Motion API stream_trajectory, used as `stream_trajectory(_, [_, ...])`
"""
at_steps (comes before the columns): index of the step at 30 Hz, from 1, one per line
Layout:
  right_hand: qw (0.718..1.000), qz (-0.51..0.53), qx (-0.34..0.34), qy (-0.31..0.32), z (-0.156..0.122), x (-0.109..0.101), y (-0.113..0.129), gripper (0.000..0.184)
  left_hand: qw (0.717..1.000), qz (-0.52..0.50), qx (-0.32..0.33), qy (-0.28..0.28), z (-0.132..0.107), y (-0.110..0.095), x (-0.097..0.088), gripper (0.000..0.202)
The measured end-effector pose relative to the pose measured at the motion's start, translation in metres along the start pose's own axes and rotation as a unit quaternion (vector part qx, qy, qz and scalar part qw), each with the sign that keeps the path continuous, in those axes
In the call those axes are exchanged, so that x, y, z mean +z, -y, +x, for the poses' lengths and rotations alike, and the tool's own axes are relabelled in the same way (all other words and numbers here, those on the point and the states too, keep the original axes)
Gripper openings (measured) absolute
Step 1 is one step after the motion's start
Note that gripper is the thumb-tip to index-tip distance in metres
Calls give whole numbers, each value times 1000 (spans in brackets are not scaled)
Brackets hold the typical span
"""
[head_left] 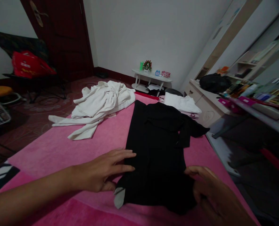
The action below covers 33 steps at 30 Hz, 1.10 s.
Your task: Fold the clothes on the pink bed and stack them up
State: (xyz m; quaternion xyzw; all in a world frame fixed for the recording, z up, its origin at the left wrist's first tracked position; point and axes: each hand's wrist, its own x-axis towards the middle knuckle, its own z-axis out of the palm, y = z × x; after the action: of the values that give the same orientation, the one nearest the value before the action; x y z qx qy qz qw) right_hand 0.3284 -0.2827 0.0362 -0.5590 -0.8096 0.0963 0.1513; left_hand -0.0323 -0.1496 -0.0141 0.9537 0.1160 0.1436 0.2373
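A black long-sleeved top lies spread on the pink bed cover, with a sleeve folded across its far right part. At its near left corner a small light grey patch shows. My left hand rests at the left edge of the top, its fingers stretched out and the tips on the black cloth. Around the near right edge my right hand has its fingers curled, gripping the cloth; the fingertips are partly in shadow.
White clothing lies heaped at the bed's far left. Folded white clothes sit at the far right corner. Along the right stands a dresser with a black bag and bottles. A low white table is against the wall.
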Motion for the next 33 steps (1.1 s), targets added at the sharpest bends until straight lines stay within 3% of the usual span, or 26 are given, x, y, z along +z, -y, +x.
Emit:
stream_trajectory(3, [997, -23, -64, 26, 2, 12, 17, 19, 998, 38, 49, -2, 2, -9, 0, 47])
stream_trajectory(6, [987, -49, -133, 70, 11, 44, 34, 35, 998, 35, 57, 14, 7, -16, 2, 27])
stream_trajectory(8, [986, -84, -133, 58, 19, 65, 40, 41, 999, 14, 46, 12, 10, -19, 5, 20])
stream_trajectory(12, [990, -109, -91, 24, 33, 82, 43, 22, 990, -85, -52, -96, 18, -24, 5, 9])
stream_trajectory(15, [993, -41, -75, 76, 38, 74, 42, 16, 966, -159, -122, -167, 25, -35, -12, 7])
stream_trajectory(17, [981, 32, -98, 164, 40, 64, 41, 9, 970, -177, -103, -132, 27, -44, -27, 4])
stream_trajectory(20, [942, 138, -127, 279, 44, 42, 45, 9, 984, -175, -44, 3, 27, -53, -41, 13])
stream_trajectory(22, [948, 166, -82, 259, 50, 26, 52, 17, 980, -174, -39, 84, 23, -55, -41, 21])
stream_trajectory(24, [970, 150, -40, 187, 56, 16, 61, 35, 971, -185, -58, 143, 19, -53, -37, 24])
stream_trajectory(26, [982, 114, -49, 146, 63, 17, 68, 49, 961, -196, -77, 178, 18, -51, -35, 21])
stream_trajectory(29, [970, 76, -135, 187, 68, 42, 67, 41, 963, -181, -97, 176, 26, -42, -37, 10])
stream_trajectory(33, [941, 40, -233, 243, 72, 93, 57, 13, 984, -89, -144, 51, 55, -11, -34, 18])
